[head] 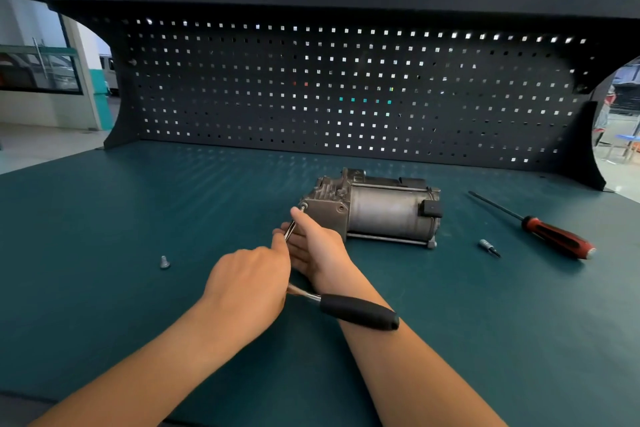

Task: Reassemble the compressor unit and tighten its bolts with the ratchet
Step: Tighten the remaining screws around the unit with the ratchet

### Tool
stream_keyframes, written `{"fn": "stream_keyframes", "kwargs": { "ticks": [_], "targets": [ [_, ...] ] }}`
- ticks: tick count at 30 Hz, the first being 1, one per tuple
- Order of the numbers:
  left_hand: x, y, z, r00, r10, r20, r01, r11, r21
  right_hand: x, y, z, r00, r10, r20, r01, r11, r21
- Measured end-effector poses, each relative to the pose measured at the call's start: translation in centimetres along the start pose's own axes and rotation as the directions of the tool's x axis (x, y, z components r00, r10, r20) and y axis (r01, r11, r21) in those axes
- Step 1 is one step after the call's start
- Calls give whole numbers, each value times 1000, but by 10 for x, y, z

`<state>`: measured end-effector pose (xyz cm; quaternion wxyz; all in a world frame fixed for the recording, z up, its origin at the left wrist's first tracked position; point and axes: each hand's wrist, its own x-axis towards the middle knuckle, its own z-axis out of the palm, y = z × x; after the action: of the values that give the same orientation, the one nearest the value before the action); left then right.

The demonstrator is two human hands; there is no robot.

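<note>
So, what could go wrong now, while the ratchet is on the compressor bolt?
1. The ratchet reaches the corner bolt of the compressor at a slant, steadied only by the right hand. It may slip off and hurt a fingertip.
2. No clamp shows on the compressor. It may shift on the mat under torque.
3. A loose bolt lies apart at the left and could be forgotten.
</note>
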<state>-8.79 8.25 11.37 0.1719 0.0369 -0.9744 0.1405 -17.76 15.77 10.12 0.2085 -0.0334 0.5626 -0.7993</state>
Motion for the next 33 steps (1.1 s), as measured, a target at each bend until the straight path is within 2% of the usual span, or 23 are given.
{"fn": "stream_keyframes", "kwargs": {
  "ticks": [2,4,6,8,9,10,11,12,13,14,15,17,19,23,27,29,31,33],
  "targets": [
    [1,-3,0,1000,-9,-1,9,998,-58,0,1,0,1000,-11,6,11,1000,2],
    [1,-5,1,998,-57,2,54,948,-314,1,0,0,1000,-12,10,12,1000,8],
    [-1,-9,4,998,-52,48,70,752,-655,2,-1,0,1000,-6,16,6,1000,-2],
    [-4,-9,8,996,-44,75,87,461,-883,3,-2,0,1000,7,20,-7,1000,14],
    [-6,-7,9,990,-68,127,140,254,-957,3,-2,0,1000,14,25,-15,999,42],
    [-8,-6,9,970,-85,226,227,-3,-974,3,-2,0,1000,13,29,-14,998,54],
    [-9,-4,6,934,-52,353,327,-273,-905,2,-2,0,1000,9,30,-10,999,47],
    [-9,-3,1,891,21,453,398,-514,-760,2,-2,-1,999,5,34,-6,999,45],
    [-9,-4,-4,854,102,511,429,-692,-580,1,-2,-2,999,6,43,-8,998,58],
    [-9,-5,-8,826,170,538,432,-804,-408,0,-3,-2,999,12,52,-15,997,74],
    [-9,-6,-10,810,217,544,414,-869,-270,-1,-4,-2,998,20,59,-24,996,83],
    [-10,-8,-11,811,243,532,349,-931,-107,-2,-5,-1,997,31,68,-37,996,85],
    [-12,-7,-10,818,223,531,295,-954,-54,-3,-5,0,997,35,73,-41,996,76],
    [-9,-5,-9,800,201,565,332,-933,-137,-3,-4,-1,997,30,67,-33,999,33],
    [-5,-6,-13,822,178,541,385,-874,-296,-3,-4,0,998,31,57,-33,999,28],
    [-5,-6,-14,841,114,530,417,-760,-499,-3,-4,-1,998,36,56,-37,999,30],
    [-6,-3,-11,870,27,493,422,-560,-713,-2,-4,-2,997,42,66,-45,998,39],
    [-7,-2,-10,899,-13,437,403,-364,-840,-2,-4,-2,996,53,71,-58,996,64]
  ]
}}
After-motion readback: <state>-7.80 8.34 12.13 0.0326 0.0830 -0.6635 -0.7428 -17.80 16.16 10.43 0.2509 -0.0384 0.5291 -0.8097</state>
